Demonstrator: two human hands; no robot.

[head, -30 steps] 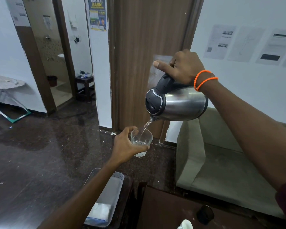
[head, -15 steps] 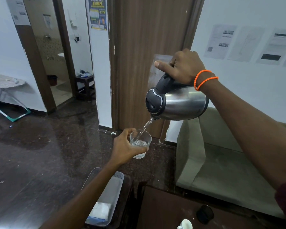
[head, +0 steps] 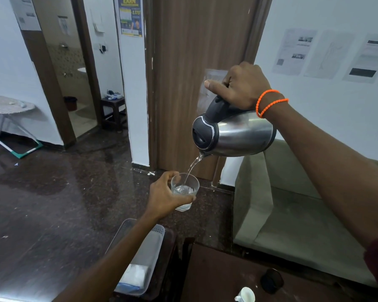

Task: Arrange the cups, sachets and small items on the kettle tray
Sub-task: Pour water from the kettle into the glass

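My right hand (head: pixel 240 86) grips the black handle of a steel kettle (head: pixel 238 134), which is tilted with its spout down to the left. A thin stream of water runs from the spout into a clear glass (head: pixel 184 190). My left hand (head: pixel 165 198) holds that glass in mid-air over the dark floor, below and left of the kettle. The glass is partly filled. At the bottom edge a white cup (head: pixel 246 295) stands on the dark wooden table (head: pixel 216 275), with a round black kettle base (head: pixel 272 281) to its right.
A clear plastic tray (head: pixel 144 253) holding white and blue packets rests on a dark stand under my left forearm. A grey-green sofa (head: pixel 292 214) sits at the right below the white wall. A wooden door (head: pixel 194 62) stands ahead, an ironing board (head: pixel 7 110) at far left.
The water level in the glass has risen a little as pouring continues. Both hands and the kettle stay almost where they were.
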